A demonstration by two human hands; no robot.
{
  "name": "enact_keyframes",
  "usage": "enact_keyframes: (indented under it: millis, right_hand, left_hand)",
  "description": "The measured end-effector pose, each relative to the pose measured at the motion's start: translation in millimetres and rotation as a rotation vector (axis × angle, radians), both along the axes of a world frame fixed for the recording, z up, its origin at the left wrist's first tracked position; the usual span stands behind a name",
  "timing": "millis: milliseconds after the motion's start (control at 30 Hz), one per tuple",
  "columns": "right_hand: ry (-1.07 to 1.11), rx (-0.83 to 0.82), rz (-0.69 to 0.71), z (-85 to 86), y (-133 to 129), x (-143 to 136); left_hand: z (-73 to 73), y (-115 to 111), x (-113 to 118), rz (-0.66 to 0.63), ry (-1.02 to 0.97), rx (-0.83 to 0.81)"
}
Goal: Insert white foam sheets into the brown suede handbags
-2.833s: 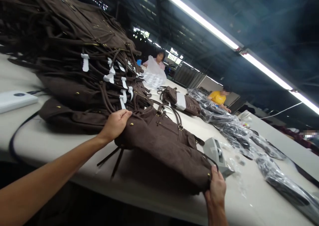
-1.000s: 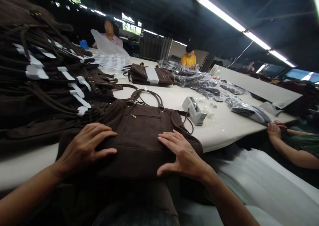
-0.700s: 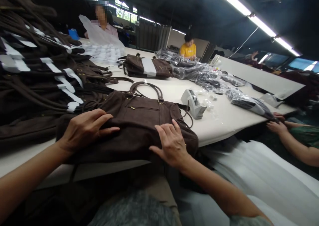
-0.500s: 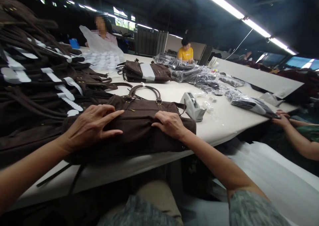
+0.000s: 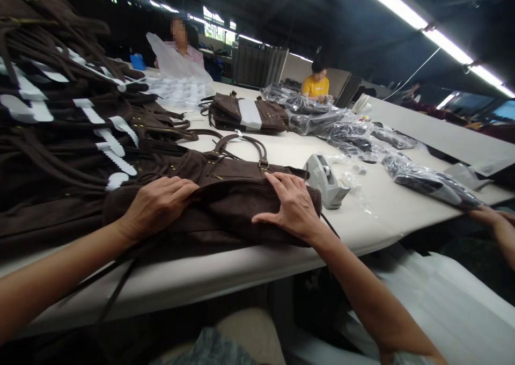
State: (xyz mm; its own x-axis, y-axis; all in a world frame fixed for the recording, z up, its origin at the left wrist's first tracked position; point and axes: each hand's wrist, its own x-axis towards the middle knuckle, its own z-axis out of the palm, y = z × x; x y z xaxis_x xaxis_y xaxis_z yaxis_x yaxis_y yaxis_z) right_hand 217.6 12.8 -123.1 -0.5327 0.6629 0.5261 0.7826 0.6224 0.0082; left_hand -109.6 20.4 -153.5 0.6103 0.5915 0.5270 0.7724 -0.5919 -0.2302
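Note:
A dark brown handbag (image 5: 237,214) lies on its side at the table's front edge, its two looped handles pointing away from me. On its left part, my left hand (image 5: 163,201) has its fingers curled together, gripping a raised fold of the fabric. My right hand (image 5: 292,204) rests open on the bag's right part, thumb stretched apart from the fingers. Beneath the left hand, a dark strap (image 5: 116,290) hangs over the table edge. A grey tape dispenser (image 5: 328,182) stands just right of the bag.
Brown bags with white strips (image 5: 107,134) are piled at left. Behind lies another brown bag (image 5: 265,115) with a white band. Plastic-wrapped bags (image 5: 346,131) spread to the right on the white table (image 5: 362,209). A co-worker's hand (image 5: 486,214) touches one wrapped bag.
My left hand has closed on the bag's fabric and lifted a fold. My right hand has slid right and spread its fingers. The view has shifted slightly left.

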Motion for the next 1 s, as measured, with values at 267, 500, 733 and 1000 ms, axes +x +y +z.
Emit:
enact_keyframes:
  millis: [267, 500, 733, 1000]
  right_hand:
    - [-0.240, -0.192, -0.290, -1.4, -7, 1]
    - [-0.341, -0.009, -0.065, -26.4, 19, 24]
    - [0.108, 0.268, -0.068, -82.2, 11, 45]
    - [0.018, 0.198, -0.023, -83.3, -14, 60]
  left_hand:
    - [21.2, -15, -1, -0.006, 0.058, -0.066]
    - [12.1, -7, -29, -0.117, 0.268, 0.120]
    - [-13.9, -23, -22, -0.270, 0.063, -0.082]
    - [-11.3, -32, -19, -0.292, -0.043, -0.080]
